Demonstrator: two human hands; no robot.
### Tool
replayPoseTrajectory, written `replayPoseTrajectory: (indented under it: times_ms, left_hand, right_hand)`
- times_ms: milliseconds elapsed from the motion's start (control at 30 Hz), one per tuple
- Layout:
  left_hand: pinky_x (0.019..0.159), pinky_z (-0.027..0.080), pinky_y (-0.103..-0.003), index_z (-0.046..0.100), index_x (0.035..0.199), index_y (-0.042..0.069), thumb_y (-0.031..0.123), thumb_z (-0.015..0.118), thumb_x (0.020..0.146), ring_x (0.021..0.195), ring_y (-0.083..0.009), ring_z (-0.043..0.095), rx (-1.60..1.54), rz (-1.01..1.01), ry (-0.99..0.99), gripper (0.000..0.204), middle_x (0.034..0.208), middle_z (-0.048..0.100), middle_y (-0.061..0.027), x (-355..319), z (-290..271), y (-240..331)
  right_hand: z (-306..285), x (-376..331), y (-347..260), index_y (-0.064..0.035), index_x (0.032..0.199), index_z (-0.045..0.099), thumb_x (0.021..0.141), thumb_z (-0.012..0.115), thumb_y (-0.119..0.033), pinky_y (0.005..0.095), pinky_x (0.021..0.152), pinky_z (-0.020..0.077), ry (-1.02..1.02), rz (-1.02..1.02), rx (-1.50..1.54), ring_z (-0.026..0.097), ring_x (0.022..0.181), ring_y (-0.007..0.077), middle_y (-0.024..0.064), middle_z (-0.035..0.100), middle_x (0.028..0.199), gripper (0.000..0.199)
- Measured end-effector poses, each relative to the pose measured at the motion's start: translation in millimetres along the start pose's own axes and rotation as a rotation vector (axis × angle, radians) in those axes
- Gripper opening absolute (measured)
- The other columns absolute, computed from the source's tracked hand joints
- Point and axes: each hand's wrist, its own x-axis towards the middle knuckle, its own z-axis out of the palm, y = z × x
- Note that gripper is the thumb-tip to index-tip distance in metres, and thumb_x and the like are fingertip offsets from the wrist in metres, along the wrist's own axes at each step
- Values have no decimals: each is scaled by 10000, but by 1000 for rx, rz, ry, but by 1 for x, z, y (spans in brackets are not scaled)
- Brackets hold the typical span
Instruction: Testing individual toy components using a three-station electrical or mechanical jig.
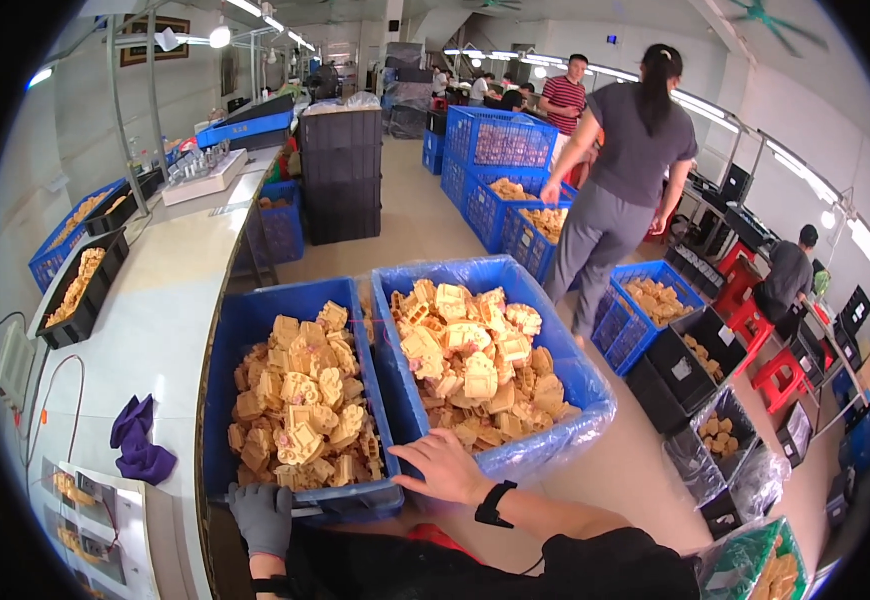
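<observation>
One gloved left hand (pixel 262 518) curled over left bin rim (pixel 355 494); right hand (pixel 445 466) spread at corner; aisle (pixel 405 205) beyond.

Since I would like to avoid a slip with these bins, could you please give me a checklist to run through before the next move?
1. Left hand at the left blue bin: ok, gloved fingers at its near rim.
2. Right hand at the same bin: ok, by its near right corner.
3. Firm grip: cannot tell, neither hand's hold on the rim shows clearly.
4. Both hands gloved: not ok, the right is bare.
5. Tan pieces in the left bin: ok, heaped between its walls.
6. Underside of the left bin: cannot tell, hidden from this view.
</observation>
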Motion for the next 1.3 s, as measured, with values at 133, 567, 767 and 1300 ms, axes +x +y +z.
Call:
replayPoseTrajectory:
  times_ms: [133,567,767,1300]
  left_hand:
    - [998,357,-503,672,731,82,294,574,854,896,-354,577,68,-5,-162,263,782,633,-158,4,-3,1]
    - [909,400,-461,710,803,47,298,603,858,883,-345,587,119,59,-49,279,854,673,-138,2,0,-6]
    - [936,384,-470,706,750,51,313,614,837,862,-331,592,70,33,-26,292,812,663,-131,1,5,-5]
    - [948,386,-469,700,775,48,270,608,853,846,-331,591,26,61,-66,252,823,659,-153,1,7,-8]
  right_hand:
    - [-1,-4,4,-143,1218,596,880,641,-426,376,977,381,37,7,17,619,949,197,30,674,978,443]
    - [4,-10,2,-140,1218,593,911,592,-465,361,1000,366,22,21,6,621,946,207,48,669,952,448]
    - [4,-9,7,-150,1233,578,920,561,-483,364,998,347,-4,16,-1,605,939,202,39,657,955,457]
    - [7,-10,5,-124,1235,584,906,606,-452,359,1003,364,3,10,12,611,984,189,41,662,1002,465]
